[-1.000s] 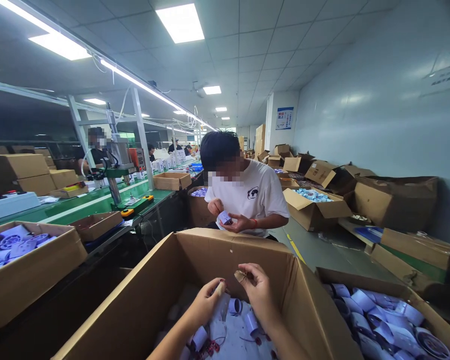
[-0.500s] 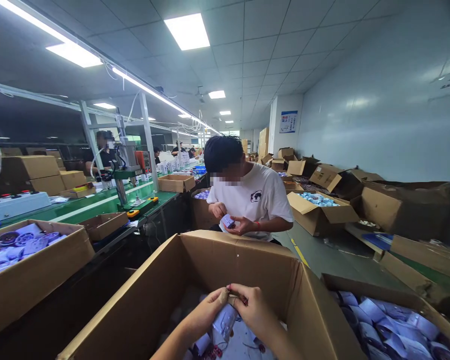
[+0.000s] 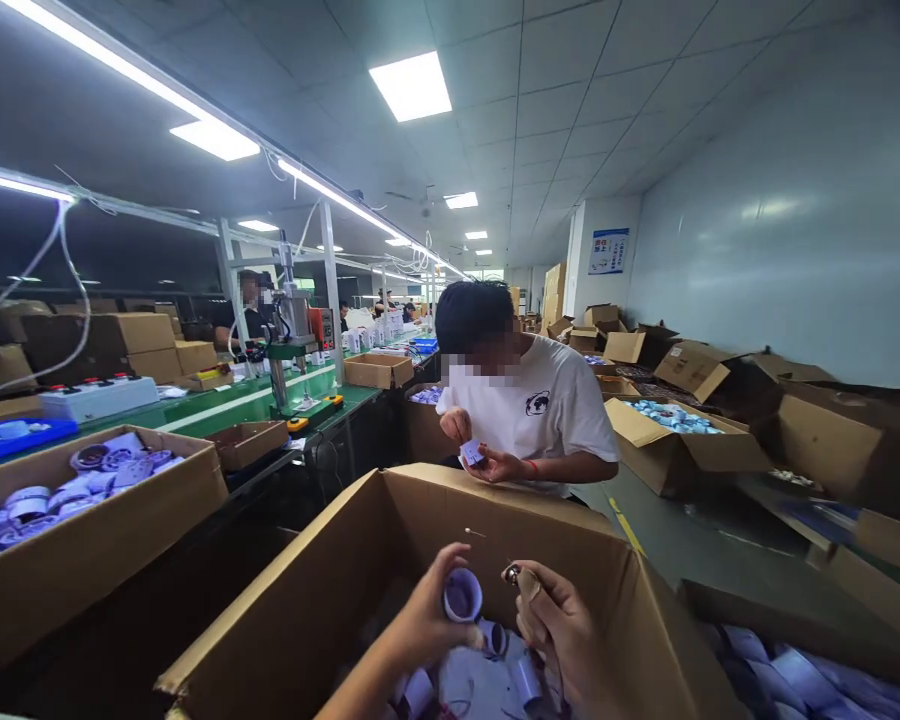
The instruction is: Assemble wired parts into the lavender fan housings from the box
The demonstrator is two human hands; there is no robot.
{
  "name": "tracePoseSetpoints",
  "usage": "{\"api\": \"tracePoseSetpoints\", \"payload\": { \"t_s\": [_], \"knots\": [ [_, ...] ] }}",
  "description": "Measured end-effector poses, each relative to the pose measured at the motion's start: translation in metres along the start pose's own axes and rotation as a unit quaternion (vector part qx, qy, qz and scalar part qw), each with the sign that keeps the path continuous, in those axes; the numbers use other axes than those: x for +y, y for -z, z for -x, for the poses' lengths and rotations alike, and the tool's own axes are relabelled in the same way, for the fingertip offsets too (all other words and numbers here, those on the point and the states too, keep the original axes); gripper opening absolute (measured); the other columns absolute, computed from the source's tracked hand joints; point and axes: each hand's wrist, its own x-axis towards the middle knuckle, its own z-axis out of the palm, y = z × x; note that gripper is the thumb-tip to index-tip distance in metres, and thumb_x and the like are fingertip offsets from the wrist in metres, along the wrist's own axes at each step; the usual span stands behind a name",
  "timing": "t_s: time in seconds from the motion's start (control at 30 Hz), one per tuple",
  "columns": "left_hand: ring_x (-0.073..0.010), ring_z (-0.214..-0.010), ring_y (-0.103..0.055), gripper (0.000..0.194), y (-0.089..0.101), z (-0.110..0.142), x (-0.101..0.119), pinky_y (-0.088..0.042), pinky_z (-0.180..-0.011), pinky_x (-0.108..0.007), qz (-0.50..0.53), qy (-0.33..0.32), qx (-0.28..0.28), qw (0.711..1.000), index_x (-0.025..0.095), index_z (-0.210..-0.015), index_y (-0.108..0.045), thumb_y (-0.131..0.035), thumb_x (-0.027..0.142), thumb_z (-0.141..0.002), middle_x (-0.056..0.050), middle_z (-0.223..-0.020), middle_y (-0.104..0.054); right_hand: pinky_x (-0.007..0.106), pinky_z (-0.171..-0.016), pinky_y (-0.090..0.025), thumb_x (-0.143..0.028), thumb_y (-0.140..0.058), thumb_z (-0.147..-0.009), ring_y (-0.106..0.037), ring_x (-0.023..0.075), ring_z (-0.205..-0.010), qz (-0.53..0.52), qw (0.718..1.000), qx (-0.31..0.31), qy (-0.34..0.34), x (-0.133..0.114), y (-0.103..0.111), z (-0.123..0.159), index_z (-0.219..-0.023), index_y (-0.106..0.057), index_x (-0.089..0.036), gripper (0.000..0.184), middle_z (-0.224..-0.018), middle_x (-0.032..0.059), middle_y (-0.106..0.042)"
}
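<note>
1. Overhead, we see a long run of strip lights (image 3: 217, 140) reaching from near left toward the far end of the hall.
2. We stand at a big open cardboard box (image 3: 330, 580) at the near centre, its flaps spread and its floor covered with small white rolls (image 3: 495, 680).
3. To the left of it runs a green workbench (image 3: 217, 405) with a small press (image 3: 289, 340) standing on it.
4. Near left on that side sits another carton (image 3: 97, 540) heaped with pale round parts.
5. Just beyond the far wall of our box a person in a white T-shirt (image 3: 555, 410) bends over a small white piece held in both hands.
6. On the right, open cartons (image 3: 682, 440) lie along the floor by the wall, one showing pale blue contents.
7. Our left hand (image 3: 424, 625) is curled around a small white roll (image 3: 462, 597), held up above the box floor with its open end toward us.
8. Our right hand (image 3: 562, 630) is just beside it, fingers pinched on a small tan piece (image 3: 526, 585) with a dark tip, close to the roll but not touching it.
</note>
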Motion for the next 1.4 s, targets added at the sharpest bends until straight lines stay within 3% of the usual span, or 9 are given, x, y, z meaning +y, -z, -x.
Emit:
{"api": "tracePoseSetpoints", "payload": {
  "t_s": [0.1, 0.2, 0.4, 0.5, 0.6, 0.77, 0.9, 1.17, 1.4],
  "knots": [
    [-0.0193, -0.092, -0.057, 0.083, 0.002, 0.000, 0.003, -0.045, -0.083, -0.033, -0.043, -0.033, 0.070, 0.996, 0.026, -0.128, -0.036, -0.079, 0.030, -0.057, -0.004, -0.106, -0.055, 0.020, -0.040, -0.022, -0.062, -0.067, -0.069, -0.019, 0.0042, -0.038, -0.023, 0.998, -0.059, -0.009, -0.011, 0.001, 0.009, -0.077, -0.066, -0.017, 0.046, -0.042, -0.0111, -0.028],
    [-0.0179, -0.087, -0.059, 0.075, 0.003, 0.001, 0.008, -0.048, -0.081, -0.033, -0.079, -0.067, 0.125, 0.987, 0.025, -0.123, -0.039, -0.074, 0.023, -0.057, -0.002, -0.102, -0.056, 0.020, -0.042, -0.023, -0.063, -0.065, -0.070, -0.024, 0.0057, -0.042, 0.062, 0.995, -0.083, -0.015, -0.017, -0.001, 0.017, -0.080, -0.069, -0.017, 0.047, -0.046, -0.0077, -0.035],
    [-0.0179, -0.085, -0.059, 0.049, 0.003, -0.002, 0.016, -0.050, -0.075, -0.030, -0.126, -0.130, 0.155, 0.971, 0.020, -0.101, -0.051, -0.072, 0.025, -0.057, -0.004, -0.098, -0.059, 0.022, -0.053, -0.039, -0.058, -0.057, -0.078, -0.045, 0.0120, -0.056, 0.285, 0.951, -0.110, 0.048, -0.021, -0.009, 0.022, -0.075, -0.072, -0.019, 0.042, -0.058, -0.0012, -0.055],
    [-0.0180, -0.083, -0.060, 0.042, 0.003, -0.004, 0.019, -0.050, -0.076, -0.031, -0.125, -0.086, 0.161, 0.975, 0.021, -0.100, -0.052, -0.069, 0.027, -0.063, -0.003, -0.097, -0.062, 0.021, -0.053, -0.042, -0.057, -0.055, -0.079, -0.050, 0.0139, -0.057, 0.331, 0.935, -0.097, 0.081, -0.018, -0.008, 0.020, -0.073, -0.073, -0.020, 0.041, -0.059, -0.0003, -0.059],
    [-0.0163, -0.077, -0.059, 0.043, 0.002, -0.003, 0.020, -0.050, -0.073, -0.031, -0.123, -0.048, 0.171, 0.976, 0.022, -0.104, -0.049, -0.067, 0.026, -0.065, -0.001, -0.091, -0.061, 0.020, -0.050, -0.041, -0.055, -0.054, -0.081, -0.048, 0.0125, -0.054, 0.343, 0.928, -0.105, 0.098, -0.016, -0.008, 0.017, -0.071, -0.072, -0.019, 0.042, -0.056, -0.0010, -0.057],
    [-0.0222, -0.101, -0.052, 0.057, -0.002, 0.002, 0.017, -0.045, -0.089, -0.038, -0.154, -0.169, 0.165, 0.959, 0.020, -0.120, -0.040, -0.059, 0.014, -0.067, -0.008, -0.112, -0.049, 0.019, -0.047, -0.034, -0.052, -0.048, -0.086, -0.039, 0.0094, -0.050, 0.350, 0.923, -0.136, 0.081, -0.017, -0.014, 0.016, -0.075, -0.071, -0.017, 0.043, -0.053, -0.0031, -0.049],
    [-0.0245, -0.105, -0.049, 0.061, -0.005, 0.005, 0.014, -0.045, -0.090, -0.040, -0.177, -0.178, 0.145, 0.957, 0.020, -0.126, -0.039, -0.056, 0.011, -0.067, -0.011, -0.117, -0.042, 0.022, -0.051, -0.038, -0.053, -0.051, -0.083, -0.045, 0.0120, -0.052, 0.350, 0.926, -0.118, 0.084, -0.013, -0.013, 0.017, -0.080, -0.072, -0.019, 0.041, -0.056, -0.0014, -0.055],
    [-0.0224, -0.094, -0.055, 0.049, -0.008, -0.001, 0.006, -0.052, -0.078, -0.037, -0.231, -0.231, 0.231, 0.916, 0.023, -0.103, -0.043, -0.066, 0.010, -0.062, -0.007, -0.104, -0.050, 0.023, -0.060, -0.041, -0.053, -0.052, -0.083, -0.050, 0.0145, -0.061, 0.340, 0.928, -0.152, 0.023, -0.013, -0.013, 0.021, -0.085, -0.072, -0.019, 0.040, -0.063, -0.0003, -0.059],
    [-0.0223, -0.096, -0.058, 0.046, -0.013, 0.001, 0.016, -0.054, -0.078, -0.039, -0.257, -0.325, 0.195, 0.889, 0.025, -0.109, -0.039, -0.060, 0.009, -0.071, -0.008, -0.103, -0.058, 0.022, -0.052, -0.030, -0.053, -0.044, -0.087, -0.040, 0.0113, -0.056, 0.348, 0.930, -0.117, 0.016, -0.012, -0.026, 0.014, -0.083, -0.068, -0.015, 0.045, -0.059, -0.0020, -0.051]
  ]
}}
